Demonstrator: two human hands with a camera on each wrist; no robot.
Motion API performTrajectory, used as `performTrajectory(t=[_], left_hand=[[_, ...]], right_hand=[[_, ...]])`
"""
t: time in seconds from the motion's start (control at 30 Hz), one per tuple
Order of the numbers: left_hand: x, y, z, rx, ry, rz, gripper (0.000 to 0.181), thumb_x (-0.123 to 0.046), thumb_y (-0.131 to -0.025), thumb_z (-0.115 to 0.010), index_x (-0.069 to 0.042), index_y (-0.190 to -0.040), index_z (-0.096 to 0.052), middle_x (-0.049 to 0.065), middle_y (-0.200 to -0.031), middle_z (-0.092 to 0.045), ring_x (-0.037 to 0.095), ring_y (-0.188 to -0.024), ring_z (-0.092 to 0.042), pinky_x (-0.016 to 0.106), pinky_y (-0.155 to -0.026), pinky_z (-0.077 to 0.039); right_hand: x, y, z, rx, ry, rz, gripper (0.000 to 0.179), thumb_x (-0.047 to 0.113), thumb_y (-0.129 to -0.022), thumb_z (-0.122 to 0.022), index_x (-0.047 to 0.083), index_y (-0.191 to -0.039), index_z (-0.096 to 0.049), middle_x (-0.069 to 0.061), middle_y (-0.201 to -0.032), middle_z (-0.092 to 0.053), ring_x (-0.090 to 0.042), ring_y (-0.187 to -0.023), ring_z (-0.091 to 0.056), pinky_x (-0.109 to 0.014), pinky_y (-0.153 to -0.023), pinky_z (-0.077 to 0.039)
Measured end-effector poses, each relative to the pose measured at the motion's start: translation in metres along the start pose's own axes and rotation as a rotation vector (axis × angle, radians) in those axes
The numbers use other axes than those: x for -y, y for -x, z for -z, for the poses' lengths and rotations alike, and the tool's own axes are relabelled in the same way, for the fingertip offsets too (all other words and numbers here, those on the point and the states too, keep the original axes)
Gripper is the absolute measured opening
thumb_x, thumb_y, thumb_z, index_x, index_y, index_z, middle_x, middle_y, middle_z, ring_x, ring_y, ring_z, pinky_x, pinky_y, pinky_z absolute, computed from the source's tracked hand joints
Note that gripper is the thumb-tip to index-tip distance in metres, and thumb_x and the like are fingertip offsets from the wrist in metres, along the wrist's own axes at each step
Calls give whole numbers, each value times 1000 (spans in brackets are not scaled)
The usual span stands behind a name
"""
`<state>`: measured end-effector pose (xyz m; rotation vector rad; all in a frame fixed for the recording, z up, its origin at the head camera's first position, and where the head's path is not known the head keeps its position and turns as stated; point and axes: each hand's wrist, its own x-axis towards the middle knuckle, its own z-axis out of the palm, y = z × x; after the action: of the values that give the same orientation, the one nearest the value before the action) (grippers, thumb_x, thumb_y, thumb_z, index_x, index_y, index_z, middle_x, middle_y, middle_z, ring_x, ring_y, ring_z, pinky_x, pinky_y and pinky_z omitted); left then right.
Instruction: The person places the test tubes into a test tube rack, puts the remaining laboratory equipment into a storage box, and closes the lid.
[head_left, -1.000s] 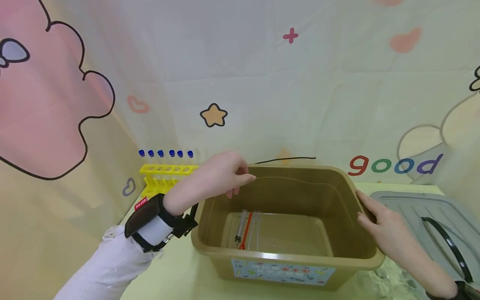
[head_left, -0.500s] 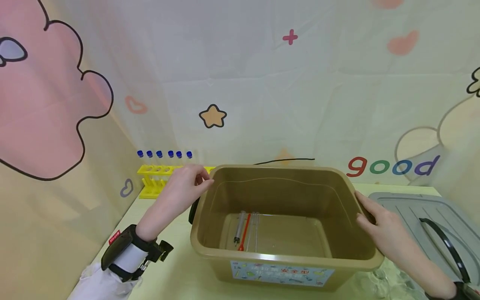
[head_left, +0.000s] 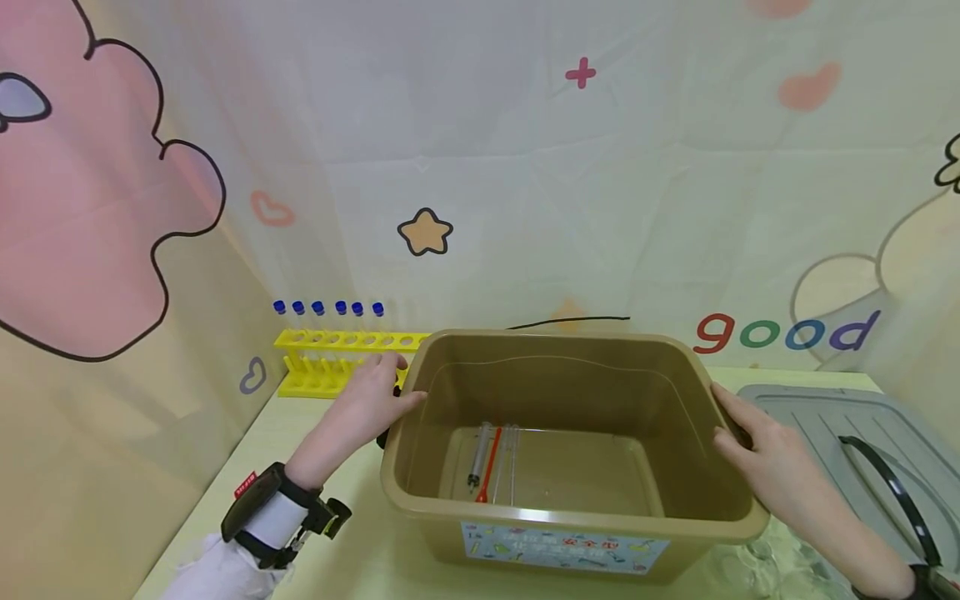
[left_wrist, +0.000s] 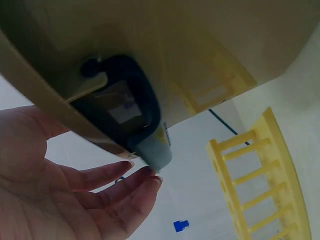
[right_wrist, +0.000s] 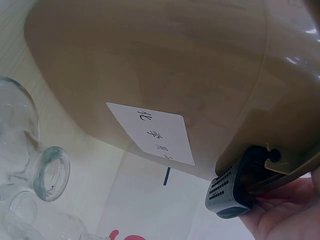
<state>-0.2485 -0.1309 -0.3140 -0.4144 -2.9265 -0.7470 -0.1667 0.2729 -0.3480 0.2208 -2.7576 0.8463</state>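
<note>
A brown plastic storage bin [head_left: 585, 379] stands on the table. My left hand [head_left: 369, 393] is at its left rim, thumb at the rim and the other fingers outside. In the left wrist view, these loosely bent fingers [left_wrist: 115, 192] lie by the dark side handle [left_wrist: 150, 112]; whether they touch it I cannot tell. My right hand [head_left: 768, 450] grips the right rim, thumb inside, with fingers at the grey handle [right_wrist: 225, 195] in the right wrist view. Inside the bin lie a clear tube with a dark end [head_left: 478, 458], a red stick [head_left: 491, 462] and thin clear rods [head_left: 513, 462].
Behind the left hand stands a yellow test tube rack [head_left: 300, 387], with several blue caps [head_left: 318, 307] above it. A grey lid [head_left: 817, 408] with a black handle lies at the right. Clear glassware [right_wrist: 52, 172] stands beside the bin's right end. A printed curtain hangs behind.
My left hand has moved left from above the bin's back left part to its left rim, and its fingers have come down outside. My right hand stays on the right rim.
</note>
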Motion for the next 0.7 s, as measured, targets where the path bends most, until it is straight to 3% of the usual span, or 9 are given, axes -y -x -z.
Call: performTrajectory(t=[0.13,0.27,0.43,0.7], left_hand=[[1,-2,-7,34,56,21,37,-17,-84,-64,9,-107,-50,15,-89,-49,25,-77,-50,32,-59,-48],[2,-4,-16,45,124,16,27,-9,-86,-55,10,-104,-48,13,-85,-49,26,-77,-52,35,-64,-48],[5,-4,-23,54,210,30,30,-4,-85,-44,13,-110,-41,15,-91,-48,28,-83,-50,39,-72,-45],[9,-4,-26,73,389,29,32,3,-80,-42,13,-110,-40,18,-97,-46,31,-87,-48,42,-76,-43]], right_hand=[[0,1,0,0,2,0,52,13,-92,-46,-5,-137,-28,-34,-126,-37,-50,-109,-38,-57,-81,-35],[0,1,0,-16,0,14,51,12,-92,-46,-6,-137,-29,-34,-126,-37,-50,-109,-38,-57,-80,-36],[0,0,0,-30,-11,18,52,13,-92,-46,-3,-138,-29,-34,-126,-38,-50,-109,-38,-58,-80,-35],[-1,0,-1,-32,-9,18,51,12,-92,-47,-5,-137,-29,-35,-125,-38,-50,-107,-40,-57,-79,-37]])
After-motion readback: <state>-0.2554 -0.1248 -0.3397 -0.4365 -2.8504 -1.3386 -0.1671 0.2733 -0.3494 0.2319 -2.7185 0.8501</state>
